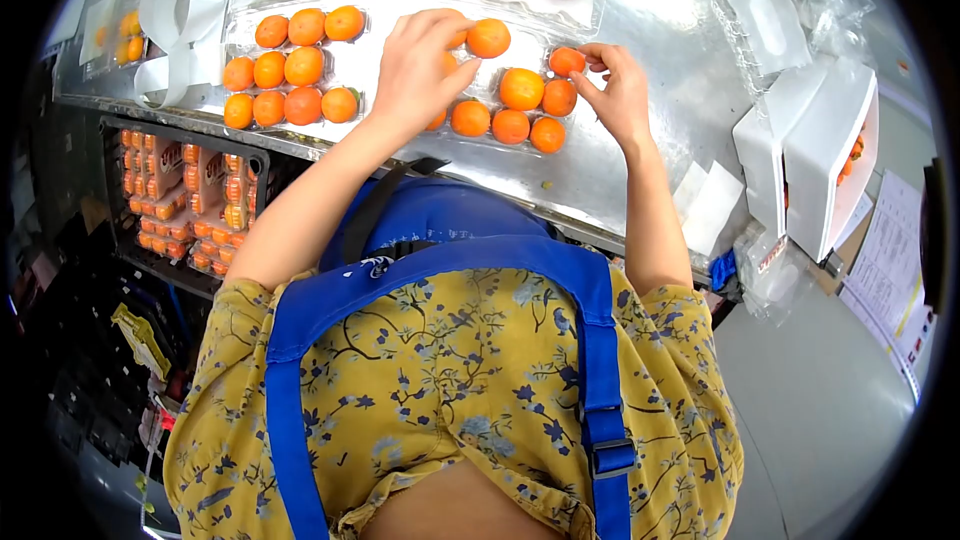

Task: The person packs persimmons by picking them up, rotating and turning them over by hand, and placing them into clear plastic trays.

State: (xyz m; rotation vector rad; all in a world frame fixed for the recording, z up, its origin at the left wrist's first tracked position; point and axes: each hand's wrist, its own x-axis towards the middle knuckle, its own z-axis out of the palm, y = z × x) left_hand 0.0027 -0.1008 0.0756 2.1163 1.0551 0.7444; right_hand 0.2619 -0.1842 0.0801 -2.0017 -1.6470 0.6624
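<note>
L hand (425,75): curled over oranges (488,38), grip can't tell. R hand (603,88): pinching 1 orange (564,61). Below: metal tbl (680,60).

Pinching with right hand (618,92); arching left hand (418,72), palm down, left of this grip; extending both forearms (320,190) forward.

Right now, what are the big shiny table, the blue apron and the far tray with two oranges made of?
The table looks like bare metal, probably steel: grey, smooth, with bright streaky glare. The apron seems to be cloth, fairly dull, since it drapes softly; the fibre is unclear. The tray is likely thin clear plastic, glossy, as its see-through edges catch light.
</note>
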